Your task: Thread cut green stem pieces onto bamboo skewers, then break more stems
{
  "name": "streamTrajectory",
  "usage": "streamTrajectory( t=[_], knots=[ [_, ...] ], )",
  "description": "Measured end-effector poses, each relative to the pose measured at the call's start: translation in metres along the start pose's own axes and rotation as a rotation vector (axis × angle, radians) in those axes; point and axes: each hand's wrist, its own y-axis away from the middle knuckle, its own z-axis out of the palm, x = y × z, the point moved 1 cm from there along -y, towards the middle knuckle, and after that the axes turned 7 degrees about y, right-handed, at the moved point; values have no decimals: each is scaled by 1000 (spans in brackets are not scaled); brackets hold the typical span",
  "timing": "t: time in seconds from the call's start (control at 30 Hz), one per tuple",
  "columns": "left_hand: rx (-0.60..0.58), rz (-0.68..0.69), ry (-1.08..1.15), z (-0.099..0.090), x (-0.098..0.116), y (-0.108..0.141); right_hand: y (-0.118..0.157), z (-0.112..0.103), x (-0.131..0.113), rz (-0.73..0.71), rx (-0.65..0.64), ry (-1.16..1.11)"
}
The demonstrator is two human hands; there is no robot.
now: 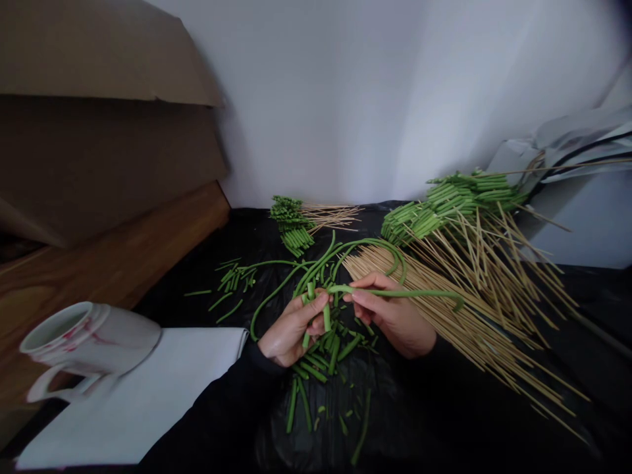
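Note:
My left hand (pixel 295 324) is closed around a few short pieces of garlic scape (pixel 326 316), with the thumb pressed on them. A long garlic scape (pixel 419 293) is pinched in the fingers of my right hand (pixel 392 317). Its near end reaches over to my left fingertips, and its curled tip points right. Just beyond my hands, whole scapes (pixel 276 289) loop across the black plastic sheet. Below them lies a heap of short cut pieces (pixel 316 368), partly covered by my left hand.
Bare bamboo skewers (pixel 474 336) lie in a bundle at the right. Behind them is a pile of filled skewers (pixel 454 204), and a smaller pile (pixel 293 227) sits near the wall. At left stand a white mug (pixel 99 336) on white paper (pixel 162 382) and a cardboard box (pixel 108 145).

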Motion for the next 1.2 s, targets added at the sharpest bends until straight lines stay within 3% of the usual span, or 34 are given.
streamTrajectory(
  t=[0.4, 0.6, 0.87, 1.0, 1.2],
  knots=[
    [55, 82, 129, 0, -8, -6, -3, 5, 12, -51, 84, 156],
    [84, 96, 245, -5, -2, -9, 2, 14, 8, -42, 6, 274],
    [76, 0, 582, -12, 22, -7, 1, 6, 3, 58, -37, -10],
    [24, -98, 451, -14, 20, -5, 1, 7, 3, 71, -87, -36],
    [-166, -141, -53, -7, 4, 0, 2, 8, 6, 74, -158, 46]
  ],
)
